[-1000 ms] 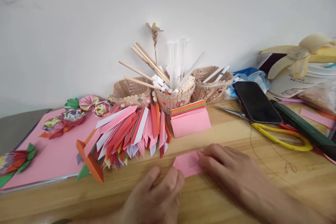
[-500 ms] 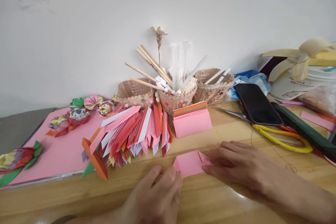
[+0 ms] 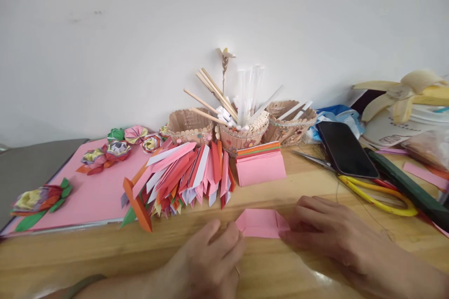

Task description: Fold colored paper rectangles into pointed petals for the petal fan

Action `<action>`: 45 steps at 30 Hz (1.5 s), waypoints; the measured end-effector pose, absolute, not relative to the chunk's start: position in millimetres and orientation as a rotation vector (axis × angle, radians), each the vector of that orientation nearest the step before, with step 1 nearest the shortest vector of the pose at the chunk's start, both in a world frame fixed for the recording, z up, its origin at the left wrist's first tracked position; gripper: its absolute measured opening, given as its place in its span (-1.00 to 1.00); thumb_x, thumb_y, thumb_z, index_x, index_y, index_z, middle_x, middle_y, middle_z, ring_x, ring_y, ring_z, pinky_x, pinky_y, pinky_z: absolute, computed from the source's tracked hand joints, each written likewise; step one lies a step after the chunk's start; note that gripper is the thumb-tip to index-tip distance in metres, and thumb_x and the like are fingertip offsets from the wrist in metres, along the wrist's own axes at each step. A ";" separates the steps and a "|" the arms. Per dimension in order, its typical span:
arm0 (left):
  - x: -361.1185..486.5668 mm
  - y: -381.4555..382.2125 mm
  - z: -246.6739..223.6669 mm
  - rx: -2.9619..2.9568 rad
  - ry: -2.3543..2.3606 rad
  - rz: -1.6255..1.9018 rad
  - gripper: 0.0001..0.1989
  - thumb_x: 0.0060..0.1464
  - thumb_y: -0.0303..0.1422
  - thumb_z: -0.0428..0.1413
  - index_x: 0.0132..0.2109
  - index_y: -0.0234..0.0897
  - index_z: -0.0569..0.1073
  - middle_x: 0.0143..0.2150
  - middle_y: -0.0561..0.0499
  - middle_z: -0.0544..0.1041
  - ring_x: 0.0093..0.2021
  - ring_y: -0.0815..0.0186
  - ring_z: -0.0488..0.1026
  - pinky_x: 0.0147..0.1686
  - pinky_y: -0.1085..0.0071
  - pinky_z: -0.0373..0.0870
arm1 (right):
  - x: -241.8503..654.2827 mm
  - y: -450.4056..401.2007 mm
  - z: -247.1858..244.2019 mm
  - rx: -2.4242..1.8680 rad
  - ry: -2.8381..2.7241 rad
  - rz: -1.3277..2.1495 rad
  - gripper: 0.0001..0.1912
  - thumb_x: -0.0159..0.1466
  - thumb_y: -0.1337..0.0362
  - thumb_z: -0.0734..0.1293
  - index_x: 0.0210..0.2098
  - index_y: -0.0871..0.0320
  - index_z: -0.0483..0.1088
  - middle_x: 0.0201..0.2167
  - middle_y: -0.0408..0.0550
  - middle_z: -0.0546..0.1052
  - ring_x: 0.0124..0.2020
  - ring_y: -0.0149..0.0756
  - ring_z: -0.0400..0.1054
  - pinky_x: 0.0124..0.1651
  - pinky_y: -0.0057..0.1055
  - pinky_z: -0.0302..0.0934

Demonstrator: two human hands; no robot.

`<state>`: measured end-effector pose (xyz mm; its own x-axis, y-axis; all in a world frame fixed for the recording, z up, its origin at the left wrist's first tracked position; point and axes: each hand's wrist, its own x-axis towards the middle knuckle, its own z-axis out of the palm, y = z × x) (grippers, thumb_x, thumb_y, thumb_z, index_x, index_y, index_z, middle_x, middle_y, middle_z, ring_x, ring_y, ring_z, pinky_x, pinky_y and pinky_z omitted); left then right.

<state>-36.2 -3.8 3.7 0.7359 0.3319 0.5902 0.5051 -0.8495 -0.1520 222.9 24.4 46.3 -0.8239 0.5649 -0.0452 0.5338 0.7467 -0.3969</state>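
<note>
Flowers (image 3: pixel 119 148) of paper lie well left of the folded sheet (image 3: pixel 262 223); coloured strips (image 3: pixel 182 173) fan out behind its left side. The left hand (image 3: pixel 210 261) curls bent fingers at its left end, their grip hidden. Behind it stands a card stack (image 3: pixel 261 168). The right hand (image 3: pixel 333 233) pinches its right end. Beyond, rightward, are a phone (image 3: pixel 347 149) and scissors (image 3: pixel 351 185).

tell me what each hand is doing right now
Left hand: fingers on the left end of the pink paper.
Right hand: fingers on its right end; grip on either side can't be told.
</note>
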 end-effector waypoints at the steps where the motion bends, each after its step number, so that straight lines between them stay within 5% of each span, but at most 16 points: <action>1: -35.3 -2.3 4.8 -2.636 -0.682 -0.798 -0.70 0.17 -0.61 -0.10 -0.37 -0.39 0.50 -0.29 -0.07 0.51 -0.20 0.22 0.37 -0.25 0.27 0.22 | 219.8 21.3 45.3 -0.877 -2.871 0.614 -0.77 0.21 0.46 0.19 -0.25 0.09 0.40 -0.29 -0.04 0.46 -0.26 -0.18 0.33 -0.23 -0.22 0.19; 5: -31.0 2.5 13.3 -2.765 -0.971 -0.683 -0.79 0.13 -0.51 -0.03 -0.16 -0.43 0.48 -0.28 -0.10 0.48 -0.30 0.20 0.33 -0.34 0.25 0.26 | 196.1 6.7 42.5 -0.673 -2.901 0.623 -0.82 0.29 0.38 0.18 -0.22 0.10 0.40 -0.33 -0.09 0.50 -0.27 -0.20 0.33 -0.19 -0.22 0.21; 10: -26.2 3.9 20.5 -2.971 -1.295 -0.568 -0.72 0.09 -0.32 0.13 -0.04 -0.29 0.43 -0.18 -0.09 0.42 -0.18 0.12 0.30 -0.27 0.19 0.32 | 171.9 1.5 52.8 -0.443 -2.898 0.846 -0.74 0.33 0.41 0.15 -0.13 0.07 0.42 -0.19 -0.10 0.56 -0.06 -0.29 0.36 0.03 -0.37 0.21; 14: -27.2 8.0 17.5 -3.023 -1.273 -0.526 -0.63 0.07 -0.29 0.20 0.03 -0.22 0.40 -0.15 -0.08 0.42 -0.17 0.13 0.28 -0.26 0.21 0.31 | 180.4 10.1 50.2 -0.721 -2.743 0.591 -0.62 0.31 0.47 0.10 0.06 0.18 0.34 -0.02 0.06 0.49 0.04 -0.29 0.33 0.07 -0.36 0.22; 19: -31.0 8.5 11.7 -2.979 -1.244 -0.802 -0.88 0.21 -0.40 0.05 -0.14 -0.29 0.44 -0.24 -0.01 0.45 -0.24 0.20 0.26 -0.27 0.25 0.24 | 197.0 15.5 26.3 -0.811 -2.762 0.242 -0.68 0.35 0.37 0.17 0.07 0.21 0.34 0.00 0.05 0.48 0.02 -0.17 0.32 0.04 -0.21 0.25; 25: -31.9 7.3 9.5 -2.933 -1.134 -0.912 -0.74 0.27 -0.50 -0.12 -0.28 -0.28 0.44 -0.33 0.03 0.47 -0.30 0.26 0.27 -0.32 0.30 0.18 | 203.1 12.8 22.1 -0.891 -2.725 0.089 -0.74 0.35 0.34 0.18 0.00 0.23 0.35 -0.14 0.06 0.51 -0.15 -0.16 0.38 -0.12 -0.19 0.31; 34: -35.1 9.6 6.9 -2.930 -1.109 -0.923 -0.77 0.22 -0.57 -0.10 -0.29 -0.28 0.40 -0.32 0.03 0.48 -0.31 0.26 0.27 -0.33 0.33 0.19 | 204.0 11.7 25.6 -0.951 -2.570 0.312 -0.79 0.32 0.34 0.22 -0.05 0.14 0.32 -0.21 -0.02 0.52 -0.22 -0.25 0.41 -0.16 -0.31 0.30; 39: -31.3 4.4 11.7 -2.914 -1.258 -0.936 -0.92 0.01 -0.54 0.02 -0.32 -0.30 0.36 -0.36 0.01 0.47 -0.29 0.21 0.29 -0.30 0.29 0.21 | 202.6 13.7 24.3 -0.965 -2.556 0.380 -0.87 0.35 0.37 0.17 -0.21 0.14 0.36 -0.34 -0.08 0.50 -0.32 -0.27 0.38 -0.26 -0.33 0.28; 45: -30.3 2.7 15.4 -2.942 -1.349 -0.926 -0.91 0.02 -0.51 0.15 -0.35 -0.27 0.38 -0.32 0.09 0.50 -0.27 0.24 0.32 -0.29 0.30 0.19 | 202.1 16.4 21.8 -0.958 -2.508 0.549 -0.85 0.36 0.37 0.16 -0.23 0.12 0.36 -0.22 -0.07 0.48 -0.22 -0.31 0.36 -0.17 -0.37 0.26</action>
<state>-30.3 2.7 15.4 0.5334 0.7528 0.3857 0.6304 -0.6578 0.4122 202.1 16.4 21.8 -0.6857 0.6929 0.2230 0.5365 0.6881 -0.4885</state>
